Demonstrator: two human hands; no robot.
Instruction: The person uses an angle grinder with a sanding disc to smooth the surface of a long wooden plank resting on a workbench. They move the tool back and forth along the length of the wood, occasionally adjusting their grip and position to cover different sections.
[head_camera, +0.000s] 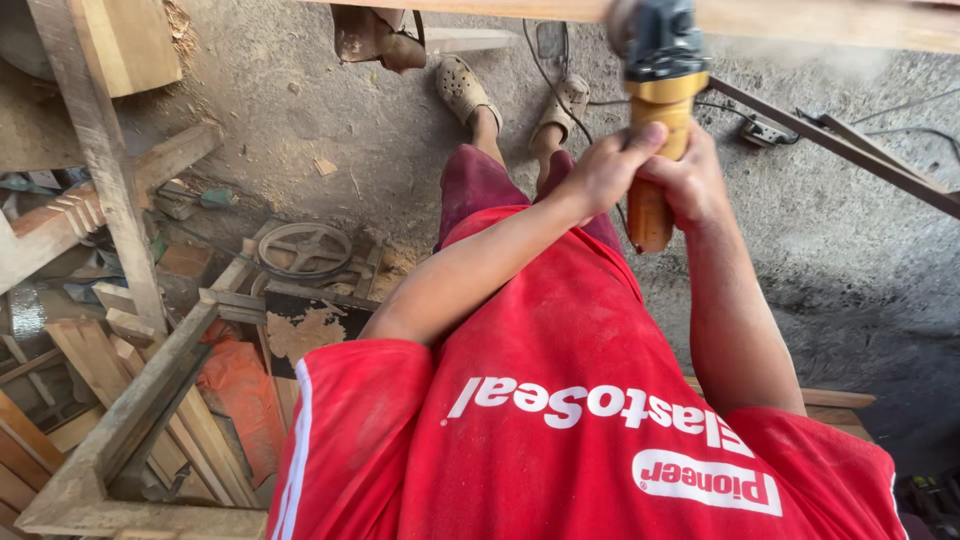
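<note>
Two hands clamped together on one power tool, an angle grinder (655, 90) with a yellow-orange body. Left hand (600, 170) wrapped round the grip from the left, right hand (690, 180) closed on it from the right, fingers overlapping, no gap between them. Grinder held out in front of the chest at arm's length, head up against the underside or edge of a long wooden plank (820, 20) running across the top of the view. Long axis near vertical in the picture: tail end down toward the red shirt (560, 400), working head away and up at the plank. Fine dust hanging in the air just right of the head, so likely mid-pass, grinding or sanding the wood. Next move probably calls for steady two-handed pressure and a slow slide along the plank, cord (575, 110) kept free of the feet. Sandals (462, 88) planted on the dirt floor (860, 260); scrap timber (120, 400) and a metal wheel (305, 250) piled at the left edge of the floor.
</note>
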